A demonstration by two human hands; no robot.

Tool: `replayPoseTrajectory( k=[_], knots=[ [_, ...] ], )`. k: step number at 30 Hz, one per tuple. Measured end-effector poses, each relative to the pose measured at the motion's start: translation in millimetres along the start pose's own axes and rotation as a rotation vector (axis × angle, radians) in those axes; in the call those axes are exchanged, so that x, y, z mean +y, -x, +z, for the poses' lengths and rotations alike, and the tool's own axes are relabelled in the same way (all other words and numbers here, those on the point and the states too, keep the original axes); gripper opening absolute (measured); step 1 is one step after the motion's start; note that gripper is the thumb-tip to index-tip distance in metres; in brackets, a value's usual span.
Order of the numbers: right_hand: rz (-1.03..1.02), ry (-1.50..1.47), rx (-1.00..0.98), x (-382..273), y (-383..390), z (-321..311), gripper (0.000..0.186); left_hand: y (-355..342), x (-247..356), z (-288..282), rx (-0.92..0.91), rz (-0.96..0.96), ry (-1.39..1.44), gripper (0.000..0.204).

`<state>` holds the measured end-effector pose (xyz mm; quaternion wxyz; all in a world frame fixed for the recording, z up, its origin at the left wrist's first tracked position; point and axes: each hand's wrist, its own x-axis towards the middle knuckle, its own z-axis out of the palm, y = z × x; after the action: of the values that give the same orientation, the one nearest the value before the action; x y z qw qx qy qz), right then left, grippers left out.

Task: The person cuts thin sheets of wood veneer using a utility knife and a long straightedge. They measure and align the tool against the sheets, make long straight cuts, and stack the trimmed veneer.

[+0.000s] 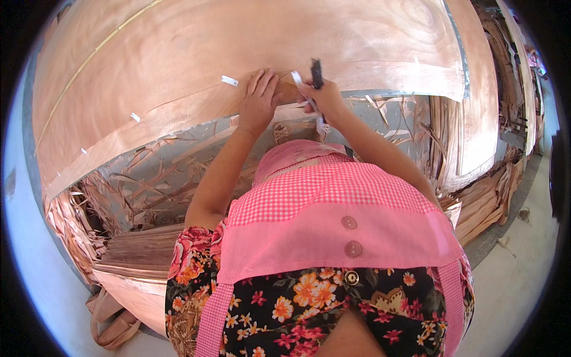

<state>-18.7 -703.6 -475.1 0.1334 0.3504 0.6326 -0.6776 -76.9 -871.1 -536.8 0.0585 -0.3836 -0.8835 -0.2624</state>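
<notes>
A large sheet of pale brown wood veneer (pixel 262 35) covers the work surface before me. My left hand (pixel 260 98) lies palm down near its front edge, fingers stretched out and slightly apart. Just right of it, my right hand (pixel 324 101) is closed round a black-handled tool (pixel 316 72) whose working end I cannot make out. A white tape strip (pixel 296 78), smeared by motion, shows at the fingers and seems to hang below them. Short pieces of white tape (pixel 229 80) stick along a seam in the veneer, left of my hands.
Veneer scraps (pixel 151 190) litter the floor under the front edge. Stacked veneer (pixel 140 253) stands at my lower left, with a brown bag (pixel 116 321) beside it. More veneer bundles (pixel 488 208) lie at right. A pink apron (pixel 333 208) covers my front.
</notes>
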Motion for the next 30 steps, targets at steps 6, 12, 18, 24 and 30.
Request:
replayPoseTrajectory(
  k=[6, 12, 18, 24, 30],
  knots=[
    [0.067, -0.080, 0.010, 5, -29, -15, 0.013, -20, 42, 23, 0.100, -0.176, -0.001, 0.026],
    [0.065, -0.121, 0.073, 13, -51, -18, 0.017, -42, 53, 30, 0.145, -0.110, -0.081, 0.034],
    [0.138, -0.066, -0.027, 16, 5, -52, 0.014, -48, 58, 22, 0.049, -0.005, -0.168, 0.036],
    [0.117, -0.068, 0.025, 9, 33, -102, 0.016, -92, 119, 1, 0.085, 0.088, -0.162, 0.022],
    [0.121, -0.123, 0.025, 1, 57, -183, 0.014, -129, 199, 17, 0.061, 0.136, -0.108, 0.019]
  ],
)
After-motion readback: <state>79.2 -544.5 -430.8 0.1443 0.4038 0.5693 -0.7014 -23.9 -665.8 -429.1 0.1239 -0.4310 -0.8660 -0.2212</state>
